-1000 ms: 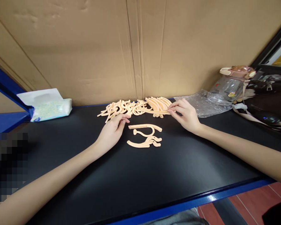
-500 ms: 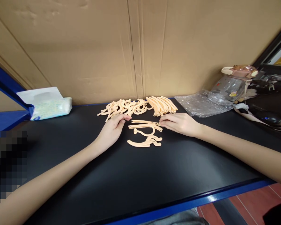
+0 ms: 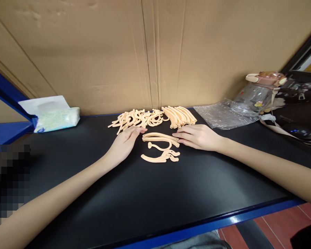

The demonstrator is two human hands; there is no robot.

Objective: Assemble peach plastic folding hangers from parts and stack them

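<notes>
The left hand (image 3: 125, 140) lies low at the black table (image 3: 145, 193), its fingers loosely bent, and I see no piece in it; whether thumb and fingers are pressed together, I cannot tell from where I stand. Just behind its fingertips there is a loose heap (image 3: 137, 119) of curved, peach-coloured pieces, lying in many directions. Then, between the two hands, come the farther strip (image 3: 159, 134) and the nearer strip (image 3: 158, 139), close together, both slightly bowed. In front of them are one hooked piece (image 3: 158, 148) with a round end and, nearest to the person, a curved piece (image 3: 152, 159) beside short wavy pieces (image 3: 174, 159). Behind, a bundle (image 3: 181, 117) of long strips is arranged side by side. The right hand (image 3: 198, 136) has its fingertips at the right end of the farther strip; if they are clamped on it, I cannot tell. More to the right are a crumpled plastic sheet (image 3: 217, 116), then a clear bottle (image 3: 256, 97) with a pink lid.
</notes>
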